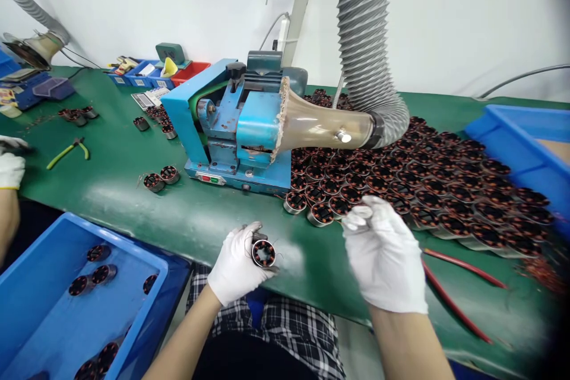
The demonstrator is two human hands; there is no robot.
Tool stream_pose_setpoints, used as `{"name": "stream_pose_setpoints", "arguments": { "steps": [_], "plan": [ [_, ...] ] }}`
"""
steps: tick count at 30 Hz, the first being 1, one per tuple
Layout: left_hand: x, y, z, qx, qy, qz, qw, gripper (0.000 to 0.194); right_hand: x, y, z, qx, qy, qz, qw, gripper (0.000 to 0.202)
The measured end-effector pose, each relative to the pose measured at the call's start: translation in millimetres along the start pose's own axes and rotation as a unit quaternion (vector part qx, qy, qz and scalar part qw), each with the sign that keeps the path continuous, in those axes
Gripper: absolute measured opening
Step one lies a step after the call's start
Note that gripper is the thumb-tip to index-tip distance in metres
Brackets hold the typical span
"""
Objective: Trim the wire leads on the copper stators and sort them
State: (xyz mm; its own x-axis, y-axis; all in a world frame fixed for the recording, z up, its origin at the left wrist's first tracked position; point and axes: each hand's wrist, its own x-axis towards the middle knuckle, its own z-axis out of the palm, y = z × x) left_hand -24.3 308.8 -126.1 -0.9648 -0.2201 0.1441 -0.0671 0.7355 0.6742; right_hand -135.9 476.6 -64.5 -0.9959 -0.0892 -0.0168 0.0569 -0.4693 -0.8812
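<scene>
The bare left forearm [187, 332] slants inward to a white-gloved left hand [234, 267], curled in a grip with its fingers pointing right. The bare right forearm [407, 341] rises to a white-gloved right hand [387, 258], raised well apart, back showing, fingers bent inward, fingertips [360, 214] bunched close together.

The small ring-shaped metal core [257, 250] looks smooth and silvery at its rim; the white cloth gloves [389, 264] are matt. The green tabletop [205, 214] is smooth and glossy. Worn, scuffed paint coats the boxy blue metal machine [260, 122]. Its translucent tan plastic funnel [318, 124] shines, ragged-edged. The grey corrugated hose [367, 29] is ridged, the large blue plastic bin [66, 329] smooth.
</scene>
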Motion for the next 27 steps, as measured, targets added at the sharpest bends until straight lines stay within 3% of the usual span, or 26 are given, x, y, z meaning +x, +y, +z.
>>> {"name": "stream_pose_setpoints", "arguments": {
  "steps": [2,4,7,9,13,17,20,22,24,27],
  "plan": [
    [0.1,-0.4,-0.2,0.000,-0.002,-0.002,1.000,0.083,-11.5,7.5,-10.4,-0.119,-0.067,0.060,0.989,0.023],
    [-0.1,-1.8,0.2,0.006,0.001,0.007,1.000,0.082,-27.3,24.2,-14.5,-0.260,-0.190,0.122,0.939,0.024],
    [-0.5,-4.2,1.1,0.024,0.011,0.035,0.999,0.074,-44.2,48.2,-8.3,-0.376,-0.300,0.062,0.874,0.019],
    [-0.7,-4.7,1.5,0.027,0.016,0.041,0.999,0.074,-47.9,57.1,-1.8,-0.398,-0.304,0.000,0.866,0.009],
    [-2.0,-4.0,2.3,0.021,0.022,0.033,0.999,0.077,-51.3,62.4,-3.4,-0.449,-0.262,-0.079,0.851,0.016],
    [-4.4,-5.4,3.2,0.019,0.024,0.030,0.999,0.075,-57.5,60.6,-22.3,-0.565,-0.272,-0.126,0.769,0.018],
    [-4.1,-6.8,1.6,0.007,0.014,-0.021,1.000,0.083,-53.4,50.3,-33.4,-0.624,-0.303,-0.112,0.712,0.019],
    [-2.7,-6.8,-1.0,-0.004,-0.009,-0.049,0.999,0.095,-46.9,40.2,-33.8,-0.611,-0.317,-0.085,0.720,0.018],
    [-1.1,-6.2,-4.0,-0.018,-0.036,-0.048,0.998,0.102,-41.4,31.5,-27.0,-0.575,-0.317,-0.064,0.751,0.014],
    [0.2,-5.1,-7.0,-0.032,-0.047,-0.035,0.998,0.093,-39.6,28.1,-7.3,-0.545,-0.324,-0.031,0.773,0.016]
  ]
}}
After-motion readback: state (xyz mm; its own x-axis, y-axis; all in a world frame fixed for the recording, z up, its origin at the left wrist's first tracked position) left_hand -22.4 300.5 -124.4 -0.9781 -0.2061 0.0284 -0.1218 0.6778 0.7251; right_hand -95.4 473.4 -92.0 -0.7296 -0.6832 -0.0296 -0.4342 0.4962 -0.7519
